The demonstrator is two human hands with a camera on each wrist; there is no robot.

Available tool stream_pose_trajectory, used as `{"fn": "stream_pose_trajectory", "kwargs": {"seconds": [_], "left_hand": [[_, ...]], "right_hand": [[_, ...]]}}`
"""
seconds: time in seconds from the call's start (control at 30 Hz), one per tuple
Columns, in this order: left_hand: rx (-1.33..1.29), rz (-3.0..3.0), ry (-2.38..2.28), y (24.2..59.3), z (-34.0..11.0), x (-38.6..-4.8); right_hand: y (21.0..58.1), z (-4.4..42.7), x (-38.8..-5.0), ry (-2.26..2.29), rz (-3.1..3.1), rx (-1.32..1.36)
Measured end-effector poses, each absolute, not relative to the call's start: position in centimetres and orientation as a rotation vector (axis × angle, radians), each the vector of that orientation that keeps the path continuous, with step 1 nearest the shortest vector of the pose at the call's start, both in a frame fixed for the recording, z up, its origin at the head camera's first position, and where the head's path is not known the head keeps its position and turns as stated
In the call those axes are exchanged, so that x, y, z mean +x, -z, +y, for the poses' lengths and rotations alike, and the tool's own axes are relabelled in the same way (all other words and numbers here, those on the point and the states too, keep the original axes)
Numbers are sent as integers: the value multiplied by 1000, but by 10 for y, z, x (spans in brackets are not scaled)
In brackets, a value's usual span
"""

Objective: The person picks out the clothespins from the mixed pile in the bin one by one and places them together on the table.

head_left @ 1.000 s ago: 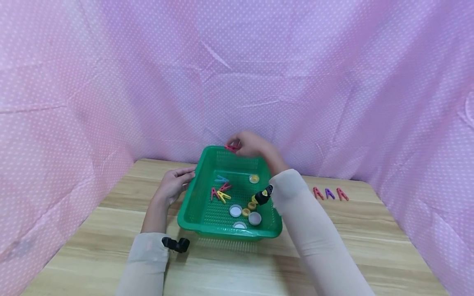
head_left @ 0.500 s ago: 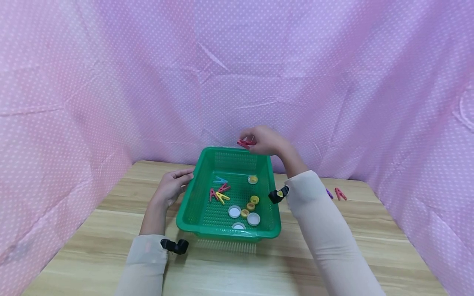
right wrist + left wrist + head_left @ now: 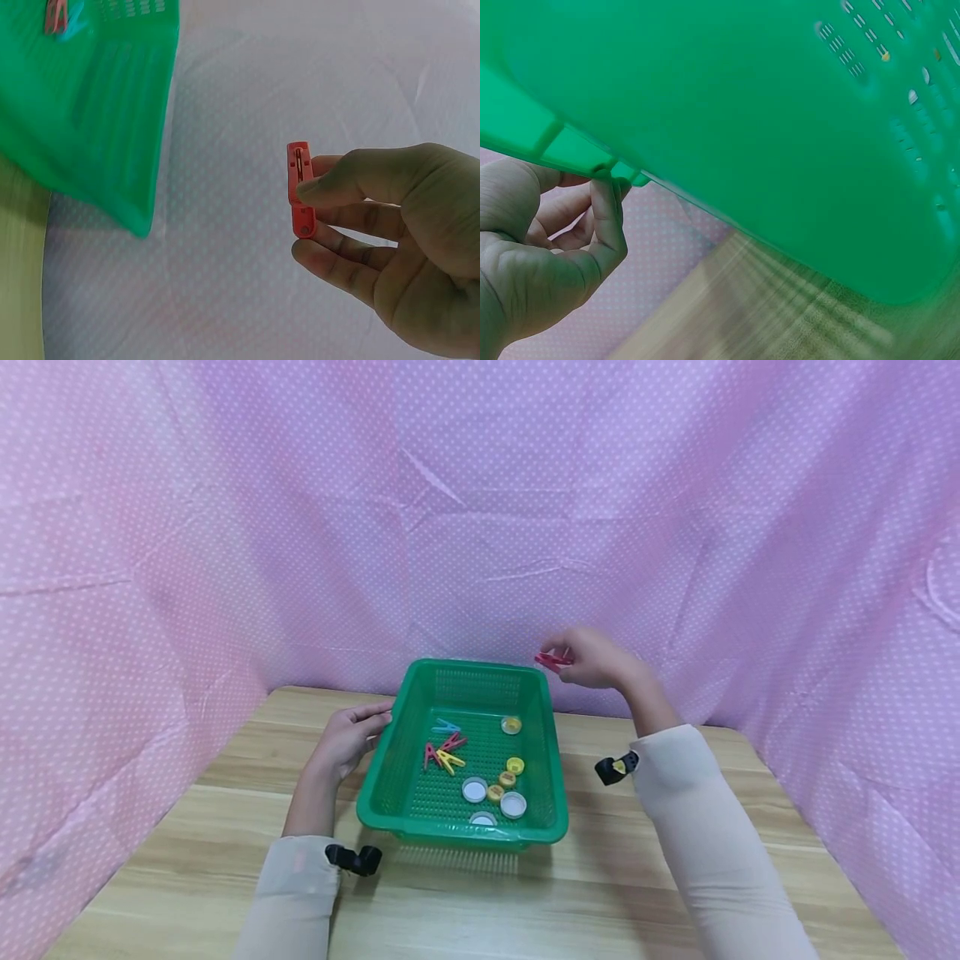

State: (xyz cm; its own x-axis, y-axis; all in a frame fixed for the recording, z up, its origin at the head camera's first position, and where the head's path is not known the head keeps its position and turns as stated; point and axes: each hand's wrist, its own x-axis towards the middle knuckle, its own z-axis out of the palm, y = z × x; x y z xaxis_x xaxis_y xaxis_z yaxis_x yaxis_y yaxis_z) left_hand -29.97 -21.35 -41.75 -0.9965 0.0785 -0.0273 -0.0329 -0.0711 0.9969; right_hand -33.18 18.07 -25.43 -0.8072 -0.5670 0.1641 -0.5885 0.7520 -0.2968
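Note:
My left hand [image 3: 345, 742] pinches the left rim of a green plastic basket [image 3: 465, 828], thumb and fingers meeting at the edge in the left wrist view. Beyond the basket's far right corner, my right hand [image 3: 592, 658] is raised in the air. Between its thumb and fingers it pinches a red clothespin [image 3: 302, 191], which is apart from the basket. Inside the basket lie a blue clothespin [image 3: 447, 726], a yellow clothespin [image 3: 450, 761] and two red ones [image 3: 430, 755]. Toward the right are yellow caps [image 3: 507, 779] and round white lids [image 3: 513, 804].
The basket stands on a wood-grain table [image 3: 465, 910]. Pink dotted cloth [image 3: 480, 527] hangs behind the table and along both sides. My right forearm covers part of the table's right side.
My right hand has moved right, from above the basket's far rim to past its far right corner, still holding the red clothespin. The left hand stays at the rim.

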Motion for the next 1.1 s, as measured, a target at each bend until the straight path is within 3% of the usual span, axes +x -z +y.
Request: {"fn": "stream_pose_trajectory", "kwargs": {"seconds": [0.53,1.1], "left_hand": [[47,2069,-2258,418,-215,-300],[71,2051,-2269,417,-213,-299]], "right_hand": [[285,253,-326,-524,-2940,795],[344,291,-323,-697,-3025,650]]}}
